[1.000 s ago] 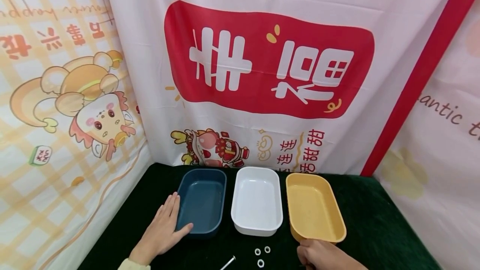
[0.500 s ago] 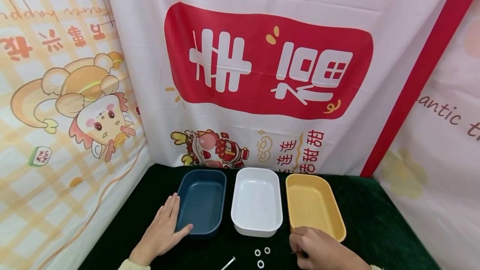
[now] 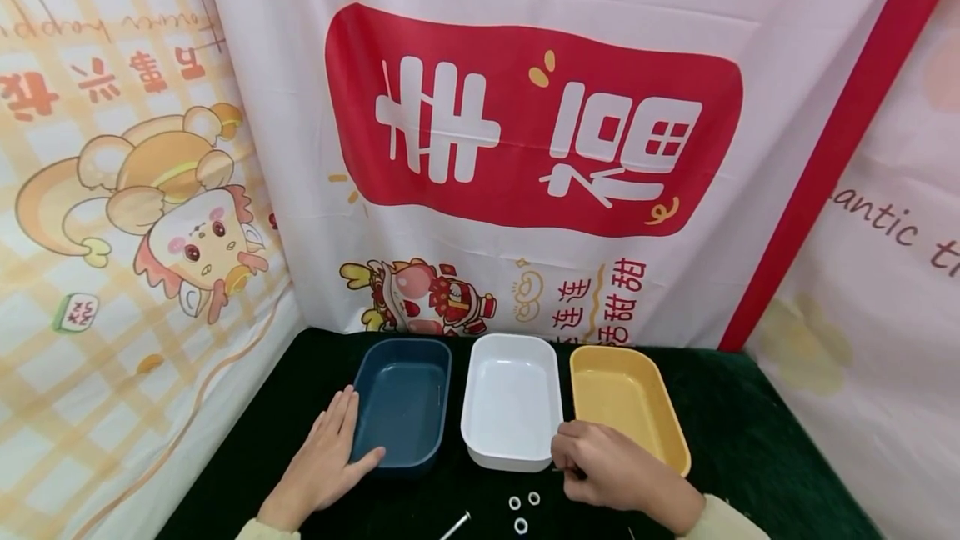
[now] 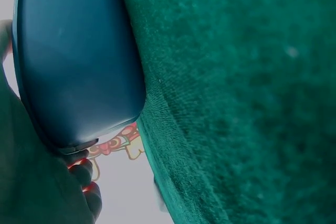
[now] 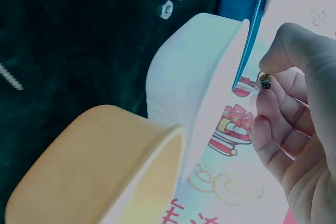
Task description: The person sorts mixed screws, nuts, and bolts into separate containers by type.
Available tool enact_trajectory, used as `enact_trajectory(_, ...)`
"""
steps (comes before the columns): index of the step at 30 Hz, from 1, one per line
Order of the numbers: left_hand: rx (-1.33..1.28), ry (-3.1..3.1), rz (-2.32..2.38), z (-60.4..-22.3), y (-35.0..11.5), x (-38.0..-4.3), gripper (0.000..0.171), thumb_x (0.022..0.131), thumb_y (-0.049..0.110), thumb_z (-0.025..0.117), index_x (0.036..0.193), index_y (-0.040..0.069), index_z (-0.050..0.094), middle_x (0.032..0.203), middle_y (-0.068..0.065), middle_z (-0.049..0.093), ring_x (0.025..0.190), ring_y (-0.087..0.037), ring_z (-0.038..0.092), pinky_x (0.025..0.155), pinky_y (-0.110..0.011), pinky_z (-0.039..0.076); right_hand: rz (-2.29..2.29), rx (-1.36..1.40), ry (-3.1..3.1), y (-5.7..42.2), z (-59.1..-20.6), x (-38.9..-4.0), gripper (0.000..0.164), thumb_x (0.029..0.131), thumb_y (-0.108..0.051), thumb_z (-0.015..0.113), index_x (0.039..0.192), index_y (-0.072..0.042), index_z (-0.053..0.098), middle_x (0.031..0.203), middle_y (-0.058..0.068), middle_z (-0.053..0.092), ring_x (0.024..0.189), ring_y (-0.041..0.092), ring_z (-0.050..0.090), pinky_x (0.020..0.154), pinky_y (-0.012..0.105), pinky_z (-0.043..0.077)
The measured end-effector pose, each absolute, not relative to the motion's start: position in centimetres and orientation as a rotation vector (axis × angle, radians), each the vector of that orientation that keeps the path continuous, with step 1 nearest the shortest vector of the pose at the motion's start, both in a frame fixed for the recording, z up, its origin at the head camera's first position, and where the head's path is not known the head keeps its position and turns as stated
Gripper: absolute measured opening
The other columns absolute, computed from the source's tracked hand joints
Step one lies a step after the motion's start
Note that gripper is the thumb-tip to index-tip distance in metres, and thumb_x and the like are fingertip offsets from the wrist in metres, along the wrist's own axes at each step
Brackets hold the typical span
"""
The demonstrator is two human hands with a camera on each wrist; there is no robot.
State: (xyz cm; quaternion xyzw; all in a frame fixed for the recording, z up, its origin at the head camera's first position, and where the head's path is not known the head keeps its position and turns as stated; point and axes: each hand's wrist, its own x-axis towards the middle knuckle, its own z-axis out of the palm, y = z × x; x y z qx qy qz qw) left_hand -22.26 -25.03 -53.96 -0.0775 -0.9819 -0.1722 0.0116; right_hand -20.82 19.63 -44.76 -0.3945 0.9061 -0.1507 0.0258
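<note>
My left hand [image 3: 322,461] rests flat along the left side of the blue tray [image 3: 365,382], its thumb at the near corner. Seen from the left wrist, the tray's dark blue outer wall [image 4: 79,56] lies close against that hand. Thumb and forefinger of my right hand [image 3: 607,461] pinch a small metal screw [image 5: 265,81], shown nearly end-on in the right wrist view and mostly hidden by the fingers. That hand is by the near right corner of the white tray [image 3: 512,465] and overlaps the yellow tray [image 3: 682,448].
Several loose parts lie on the dark green cloth [image 3: 765,457]: three pale nuts [image 3: 521,526] and a bolt [image 3: 455,525] in front of the trays, plus a threaded bolt [image 5: 10,77] at the right wrist view's left edge. A printed curtain [image 3: 525,298] hangs behind.
My right hand has moved left and slightly up, from the yellow tray's near edge to the white tray's near right corner, still pinching the screw. My left hand has stayed put.
</note>
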Motion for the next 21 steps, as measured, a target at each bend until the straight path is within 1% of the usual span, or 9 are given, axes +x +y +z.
enact_trajectory(4, -0.235, -3.063, -0.545, -54.1, -25.0, -22.2, 0.113, 0.096, 0.078, 0.051, 0.168, -0.001, 0.014, 0.177, -0.024, 0.009, 0.163, -0.048, 0.012, 0.129, -0.07, 0.017, -0.431, -1.252, 2.812, 18.6, -44.5, -21.4, 0.016, 0.09, -0.016, 0.078, 0.085, -0.026, 0.066, 0.079, -0.015, 0.055, 0.071, -0.005, 0.049, 0.066, 0.013, 0.049)
enact_trajectory(6, -0.234, -3.065, -0.55, -54.1, -25.0, -22.1, 0.113, 0.096, 0.078, 0.051, 0.168, -0.001, 0.015, 0.177, -0.024, 0.008, 0.163, -0.048, 0.011, 0.129, -0.07, 0.016, -0.422, -1.29, 2.819, 18.1, -44.4, -21.7, 0.019, 0.088, -0.014, 0.078, 0.083, -0.025, 0.064, 0.078, -0.014, 0.053, 0.069, -0.004, 0.047, 0.063, 0.013, 0.046)
enact_trajectory(9, -0.238, -3.062, -0.55, -54.0, -25.0, -22.1, 0.113, 0.096, 0.078, 0.051, 0.168, -0.001, 0.015, 0.177, -0.024, 0.008, 0.163, -0.048, 0.011, 0.129, -0.07, 0.016, -0.416, -1.34, 2.83, 17.3, -44.1, -22.1, 0.019, 0.087, -0.012, 0.078, 0.082, -0.023, 0.063, 0.078, -0.012, 0.053, 0.068, -0.003, 0.046, 0.062, 0.013, 0.045)
enact_trajectory(16, -0.241, -3.051, -0.545, -54.1, -25.1, -22.2, 0.113, 0.096, 0.079, 0.051, 0.168, -0.001, 0.015, 0.177, -0.023, 0.009, 0.163, -0.047, 0.012, 0.129, -0.07, 0.017, -0.416, -1.349, 2.815, 15.3, -43.3, -23.4, 0.012, 0.09, -0.015, 0.079, 0.09, -0.022, 0.07, 0.087, -0.011, 0.062, 0.076, -0.002, 0.051, 0.072, 0.014, 0.053)
enact_trajectory(21, -0.241, -3.055, -0.552, -54.1, -25.1, -22.3, 0.112, 0.096, 0.077, 0.052, 0.168, -0.001, 0.015, 0.177, -0.023, 0.009, 0.163, -0.047, 0.012, 0.129, -0.07, 0.017, -0.396, -1.46, 2.796, 14.0, -43.3, -24.6, 0.013, 0.089, -0.011, 0.078, 0.089, -0.019, 0.068, 0.086, -0.008, 0.062, 0.076, -0.001, 0.049, 0.072, 0.013, 0.051)
